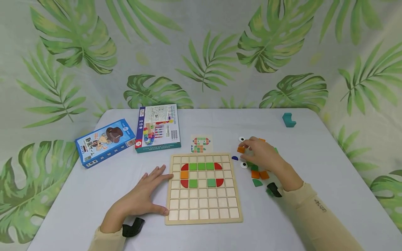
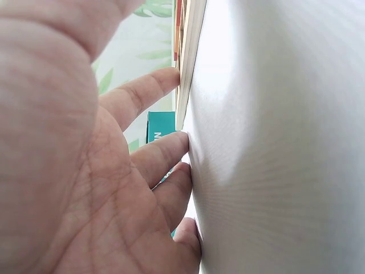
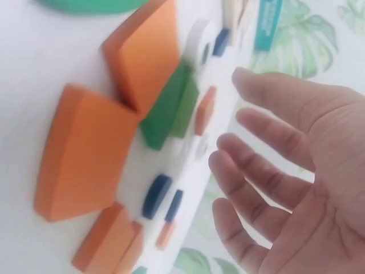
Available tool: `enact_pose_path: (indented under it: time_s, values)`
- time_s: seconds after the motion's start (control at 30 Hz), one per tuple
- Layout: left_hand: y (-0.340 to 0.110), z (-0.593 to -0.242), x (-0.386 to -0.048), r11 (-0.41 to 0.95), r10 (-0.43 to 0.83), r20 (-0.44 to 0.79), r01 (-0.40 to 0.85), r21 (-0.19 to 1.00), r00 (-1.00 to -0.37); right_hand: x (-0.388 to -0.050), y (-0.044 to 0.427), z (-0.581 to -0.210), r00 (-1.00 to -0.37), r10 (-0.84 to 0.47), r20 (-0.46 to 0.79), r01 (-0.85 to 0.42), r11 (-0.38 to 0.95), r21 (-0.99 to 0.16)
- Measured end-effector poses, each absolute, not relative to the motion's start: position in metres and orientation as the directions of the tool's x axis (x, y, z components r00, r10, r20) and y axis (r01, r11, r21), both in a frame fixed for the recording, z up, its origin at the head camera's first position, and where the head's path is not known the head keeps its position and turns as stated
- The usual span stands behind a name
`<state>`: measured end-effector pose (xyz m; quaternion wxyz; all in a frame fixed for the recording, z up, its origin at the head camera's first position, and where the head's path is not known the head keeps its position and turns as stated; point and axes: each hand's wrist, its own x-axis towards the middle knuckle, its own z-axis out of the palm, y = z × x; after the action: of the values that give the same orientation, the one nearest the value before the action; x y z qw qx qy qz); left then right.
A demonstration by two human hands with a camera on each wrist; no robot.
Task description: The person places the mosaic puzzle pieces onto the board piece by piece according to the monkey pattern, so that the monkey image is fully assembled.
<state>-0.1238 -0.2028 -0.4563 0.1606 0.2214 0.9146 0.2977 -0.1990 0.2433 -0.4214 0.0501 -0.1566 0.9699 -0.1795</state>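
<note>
A wooden grid board (image 1: 204, 203) lies in the middle of the table. On it, green squares (image 1: 201, 166), red quarter-round pieces (image 1: 217, 166) and one orange square (image 1: 184, 175) form a partial ring. My left hand (image 1: 142, 195) is spread at the board's left side, with thumb and index finger touching its edge. Over the loose pieces right of the board hovers my right hand (image 1: 263, 155), its fingers loosely bent and holding nothing in the right wrist view. Around it lie orange pieces (image 3: 85, 154), green pieces (image 3: 165, 108), white eye discs (image 1: 244, 165) and a blue half-round piece (image 1: 235, 158).
Behind the board lies a small pattern card (image 1: 206, 147). A blue box (image 1: 105, 142) and a white-and-teal game box (image 1: 158, 127) stand at the back left. At the back right sits a teal notched block (image 1: 289, 120). Leaf-print cloth hangs behind the table.
</note>
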Motion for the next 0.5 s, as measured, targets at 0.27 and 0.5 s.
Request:
enact_pose_path:
  time_s: [0.27,0.5]
  values:
    - [-0.2012,-0.4556,-0.1240,0.726,0.502,-0.163,0.311,0.614,-0.849,-0.2034,0.2490,-0.4252,-0.960,-0.272,-0.064,-0.237,0.913,-0.332]
    - [-0.2014,-0.4541,-0.1234,0.729,0.497,-0.177,0.298,0.617,-0.850,-0.2069,0.2476,-0.4276,-0.959,-0.270,-0.080,-0.229,0.912,-0.339]
